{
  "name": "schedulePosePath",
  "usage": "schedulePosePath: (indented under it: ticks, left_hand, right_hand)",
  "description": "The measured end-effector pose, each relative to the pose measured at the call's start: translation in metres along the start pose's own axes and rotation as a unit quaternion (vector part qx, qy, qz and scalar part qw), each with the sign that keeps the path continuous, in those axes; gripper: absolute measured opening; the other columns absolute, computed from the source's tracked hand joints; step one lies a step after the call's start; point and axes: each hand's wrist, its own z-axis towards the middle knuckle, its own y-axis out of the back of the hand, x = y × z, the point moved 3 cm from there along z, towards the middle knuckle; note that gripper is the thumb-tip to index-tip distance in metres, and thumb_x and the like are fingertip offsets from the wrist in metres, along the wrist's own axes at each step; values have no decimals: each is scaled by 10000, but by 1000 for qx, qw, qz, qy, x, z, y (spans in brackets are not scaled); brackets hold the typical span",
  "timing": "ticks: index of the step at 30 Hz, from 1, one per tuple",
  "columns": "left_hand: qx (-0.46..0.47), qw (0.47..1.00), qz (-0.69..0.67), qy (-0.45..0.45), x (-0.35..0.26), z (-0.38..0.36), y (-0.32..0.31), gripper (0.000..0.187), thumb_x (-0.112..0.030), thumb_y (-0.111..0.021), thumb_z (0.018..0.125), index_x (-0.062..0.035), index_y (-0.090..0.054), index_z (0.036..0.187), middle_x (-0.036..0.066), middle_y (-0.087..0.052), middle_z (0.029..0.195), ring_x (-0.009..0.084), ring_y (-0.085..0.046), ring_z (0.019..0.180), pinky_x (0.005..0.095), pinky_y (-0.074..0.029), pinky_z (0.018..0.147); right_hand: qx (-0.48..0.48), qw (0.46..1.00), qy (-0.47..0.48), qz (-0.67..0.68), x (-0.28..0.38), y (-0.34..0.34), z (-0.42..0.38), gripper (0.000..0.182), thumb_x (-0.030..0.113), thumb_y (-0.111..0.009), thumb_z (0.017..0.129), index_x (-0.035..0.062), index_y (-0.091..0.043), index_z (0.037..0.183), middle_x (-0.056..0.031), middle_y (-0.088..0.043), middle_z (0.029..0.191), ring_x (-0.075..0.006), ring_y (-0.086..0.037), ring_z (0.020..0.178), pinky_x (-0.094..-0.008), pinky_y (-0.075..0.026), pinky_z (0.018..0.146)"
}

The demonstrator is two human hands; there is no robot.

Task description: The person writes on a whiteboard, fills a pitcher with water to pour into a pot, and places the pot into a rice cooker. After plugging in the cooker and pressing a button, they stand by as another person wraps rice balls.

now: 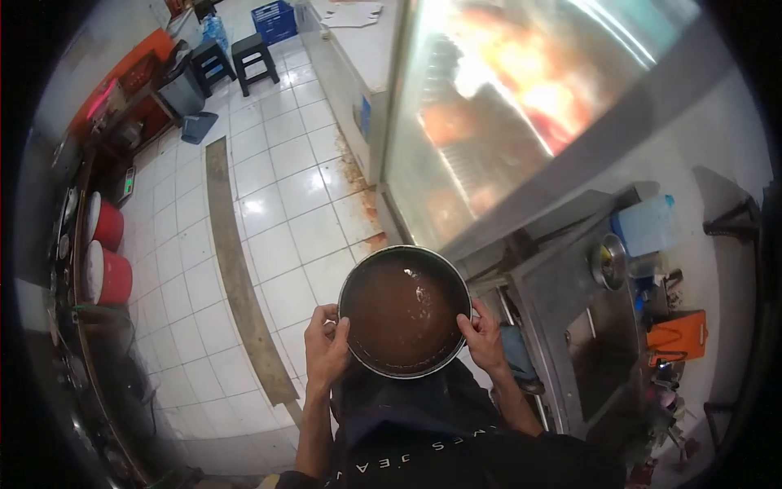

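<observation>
Round pot (355, 346), brown liquid (399, 314) inside; left hand (485, 336) and right hand (327, 346) clamped on opposite rims.

Glossy brown liquid (399, 314), shiny metal pot rim (405, 377), smooth white floor tiles (297, 183), seemingly plastic red buckets (114, 273)

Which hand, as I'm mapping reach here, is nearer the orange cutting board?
Right. The right hand grips the pot on the side toward the orange cutting board; the left hand grips the opposite side, farther from it.
</observation>
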Motion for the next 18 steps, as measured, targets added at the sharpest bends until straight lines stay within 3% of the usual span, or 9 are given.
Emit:
schedulePosePath:
  ticks: [4, 8, 11, 14, 18]
  left_hand:
    - [-41, 999, -11, 20, 1, 52, 56, 223, -82, -608, 958, 36, -546, 1136, 86, -599, 1020, 156, -627, 881, 288, -521, 749]
    - [-56, 998, -28, 15, 8, 135, 106, 234, -82, -611, 963, 36, -538, 1152, 88, -600, 1023, 154, -629, 883, 277, -523, 723]
    - [-98, 995, -22, 16, -7, 196, 142, 233, -74, -605, 958, 49, -540, 1145, 102, -600, 1001, 155, -623, 859, 287, -545, 656]
    - [-132, 990, -31, 48, -36, 253, 190, 245, -79, -607, 960, 49, -540, 1158, 91, -592, 998, 150, -617, 858, 292, -535, 676]
    - [-196, 980, -33, -16, -44, 327, 251, 254, -77, -617, 955, 45, -544, 1166, 78, -587, 983, 136, -609, 840, 282, -513, 672]
  right_hand:
    - [33, 999, -3, -8, 15, -58, 68, 381, 113, -557, 1000, -28, -500, 1349, 10, -625, 762, -23, -494, 627, -220, -393, 559]
    - [28, 999, 11, -12, 70, -123, 151, 409, 127, -577, 993, -33, -502, 1362, 41, -558, 698, -24, -453, 591, -230, -342, 518]
    - [52, 998, 13, -30, 87, -165, 225, 428, 142, -583, 993, -24, -502, 1379, 29, -529, 669, -42, -431, 585, -249, -336, 514]
    - [79, 995, 37, -52, 127, -220, 303, 424, 150, -583, 993, -20, -504, 1373, 16, -517, 655, -57, -426, 583, -265, -342, 524]
    - [127, 985, 44, -104, 174, -288, 382, 419, 156, -581, 995, -18, -502, 1368, -6, -542, 659, -65, -453, 598, -277, -358, 540]
